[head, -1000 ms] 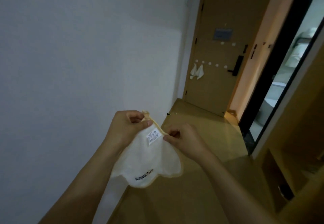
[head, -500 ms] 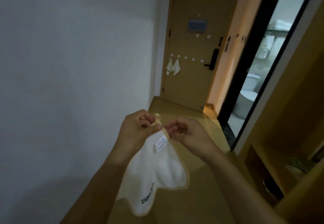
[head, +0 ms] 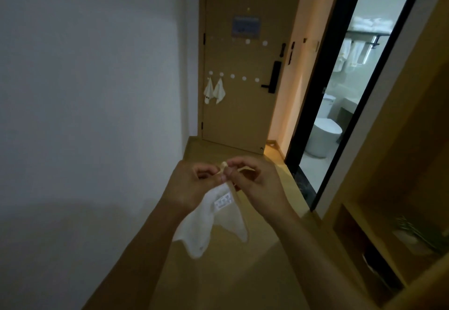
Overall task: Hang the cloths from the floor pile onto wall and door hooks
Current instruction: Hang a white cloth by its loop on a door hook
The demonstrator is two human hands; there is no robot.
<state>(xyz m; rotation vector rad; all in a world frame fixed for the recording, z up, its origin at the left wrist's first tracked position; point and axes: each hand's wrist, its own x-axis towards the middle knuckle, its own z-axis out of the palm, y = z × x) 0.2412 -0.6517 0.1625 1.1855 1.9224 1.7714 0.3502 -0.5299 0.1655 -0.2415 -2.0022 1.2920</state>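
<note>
Closer now than a second ago, the wooden door (head: pixel 233 105) fills more of the view — the person has walked up the corridor toward it while working the cloth. Both hands have also come together: the left hand (head: pixel 192 186) and right hand (head: pixel 255 181), which were holding the white cloth (head: pixel 213 222) by its top edge a little apart, now meet at one corner. Left thumb and fingers pinch that corner just below the small beige hanging loop (head: pixel 224 165), and the right fingertips pinch the loop or the hem right beside it — which of the two I cannot tell. The rest of the cloth hangs free below the hands, care label (head: pixel 223 201) facing up, over the wooden floor (head: pixel 218 273).

On the door, two small cloths (head: pixel 214 89) already hang from the leftmost of a row of round white hooks (head: pixel 232 76); the hooks to their right look bare, and a second row sits higher up. My reading is that the loop is being found and opened, so the next hook in the lower row is the likely target. Reaching it takes a few more steps.
</note>
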